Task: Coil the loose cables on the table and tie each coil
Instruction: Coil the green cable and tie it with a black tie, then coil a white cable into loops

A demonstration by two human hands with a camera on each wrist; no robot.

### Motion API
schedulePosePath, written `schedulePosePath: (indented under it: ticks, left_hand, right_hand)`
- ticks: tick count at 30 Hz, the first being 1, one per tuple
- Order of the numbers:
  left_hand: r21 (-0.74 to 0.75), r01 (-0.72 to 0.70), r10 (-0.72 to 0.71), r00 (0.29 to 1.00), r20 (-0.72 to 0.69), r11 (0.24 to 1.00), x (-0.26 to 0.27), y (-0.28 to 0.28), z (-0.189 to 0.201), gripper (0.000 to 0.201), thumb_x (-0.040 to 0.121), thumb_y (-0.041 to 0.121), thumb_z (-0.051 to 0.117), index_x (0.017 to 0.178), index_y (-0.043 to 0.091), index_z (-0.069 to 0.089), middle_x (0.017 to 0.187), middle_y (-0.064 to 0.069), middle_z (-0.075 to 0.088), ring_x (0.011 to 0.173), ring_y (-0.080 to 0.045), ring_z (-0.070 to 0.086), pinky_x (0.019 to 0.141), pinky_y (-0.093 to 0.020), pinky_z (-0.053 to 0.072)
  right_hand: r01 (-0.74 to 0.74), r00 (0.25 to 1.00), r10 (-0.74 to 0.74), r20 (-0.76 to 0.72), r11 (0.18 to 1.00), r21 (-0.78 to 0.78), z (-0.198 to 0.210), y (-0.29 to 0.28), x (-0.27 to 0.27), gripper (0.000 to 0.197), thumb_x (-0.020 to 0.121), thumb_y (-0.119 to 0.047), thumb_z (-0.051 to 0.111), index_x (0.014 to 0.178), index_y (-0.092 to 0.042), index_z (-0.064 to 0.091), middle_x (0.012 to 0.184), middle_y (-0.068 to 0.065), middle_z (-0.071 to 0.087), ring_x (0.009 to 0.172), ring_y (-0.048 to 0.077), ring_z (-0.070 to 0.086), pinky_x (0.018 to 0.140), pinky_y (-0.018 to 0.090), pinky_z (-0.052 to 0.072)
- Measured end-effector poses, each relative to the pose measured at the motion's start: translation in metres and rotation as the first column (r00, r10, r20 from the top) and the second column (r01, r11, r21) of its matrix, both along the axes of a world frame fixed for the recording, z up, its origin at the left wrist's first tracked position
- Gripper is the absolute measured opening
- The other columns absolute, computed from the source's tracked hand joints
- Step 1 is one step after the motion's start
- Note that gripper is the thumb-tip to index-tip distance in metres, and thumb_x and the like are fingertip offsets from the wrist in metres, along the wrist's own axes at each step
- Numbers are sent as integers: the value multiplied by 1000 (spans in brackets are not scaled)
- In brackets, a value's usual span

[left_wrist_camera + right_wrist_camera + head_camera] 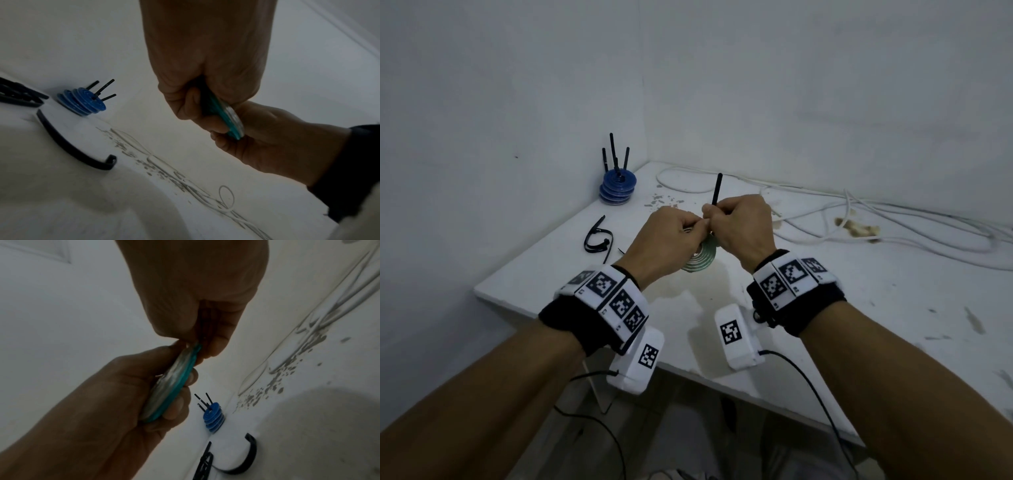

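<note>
In the middle, the left hand [664,236] grips the green coil [702,257] while the right hand [739,222] pinches the black tie [717,190]; a loose grip could let the coil spring open.

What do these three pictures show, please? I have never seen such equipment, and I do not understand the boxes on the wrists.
No machine: a person works with bare hands. The wrist boxes are cameras. One picture comes from a head camera; the other two look along each hand. The left hand holds a flat green cable coil above the white table. The right hand pinches a black tie at the coil. On the table lie stacked blue coils, spare black ties and loose white cables.
</note>
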State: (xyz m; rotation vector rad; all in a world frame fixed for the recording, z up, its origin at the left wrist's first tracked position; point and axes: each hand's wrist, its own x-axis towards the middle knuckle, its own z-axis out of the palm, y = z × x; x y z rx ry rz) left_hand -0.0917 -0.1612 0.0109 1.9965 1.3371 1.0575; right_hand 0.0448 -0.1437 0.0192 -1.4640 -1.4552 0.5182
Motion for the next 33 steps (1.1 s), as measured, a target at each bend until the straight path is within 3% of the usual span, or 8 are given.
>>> schedulePosePath:
  ticks: [3,7,12,17,20,23,28,33]
  left_hand:
    - [-57,-16,15,1000,-24,998,-17,-2,-1,30,99,27,55,78,11,70,78,-7,70,68,-21,64,60,-33,50]
    - [-295,-35,118,956,267,955,-36,8,3,17,98,20,59,115,15,60,90,-7,71,56,-10,67,44,-20,46]
    - [-381,-99,286,833,474,919,-61,48,8,21,90,15,71,103,-1,71,87,-14,74,58,-14,67,49,-17,49]
    - [-403,-274,474,668,573,873,-81,116,9,20,83,9,78,96,-4,70,88,-18,71,64,-22,69,56,-22,58]
    - [-430,-343,542,643,540,835,-96,162,7,21,86,7,74,102,-5,67,79,-10,67,56,-13,67,68,-31,62]
    - [-434,-363,549,697,461,825,-108,199,-2,24,87,11,72,104,-5,68,59,5,69,75,-19,71,77,-36,62]
    - [-399,-480,611,720,330,781,-116,234,-19,24,78,22,81,61,10,67,65,-1,74,79,-25,72,84,-44,60]
    - [-386,-561,664,714,222,732,-115,238,-22,45,79,23,83,104,-11,65,92,-20,74,86,-28,73,87,-42,58]
  right_hand:
    - [-63,998,63,5,998,-13,-5,4,-12,20,88,-23,70,75,-10,78,62,3,70,56,13,65,58,28,53]
    - [-84,995,85,-45,996,18,6,24,-19,24,90,-23,69,73,-8,77,63,4,71,54,14,67,60,31,60]
    - [-129,969,124,-213,992,-8,13,51,-29,22,90,-15,71,73,-1,73,64,11,71,55,20,71,60,35,61]
    - [-206,974,189,-128,969,-135,6,78,-32,22,88,-20,74,78,-1,73,72,16,73,68,28,73,57,34,61]
    - [-259,966,252,-57,948,-186,0,93,-30,24,89,-20,72,79,1,74,77,18,73,65,22,70,57,31,60]
    - [-302,951,309,-8,923,-239,-6,108,-24,23,91,-20,71,80,0,74,78,17,74,66,23,71,60,32,61]
    - [-356,921,389,30,869,-343,-17,123,-18,25,92,-24,69,85,-1,73,80,15,75,70,26,73,54,28,59]
    - [-349,917,395,54,860,-372,-23,132,-16,25,94,-24,67,89,0,73,84,16,75,59,18,66,38,12,38]
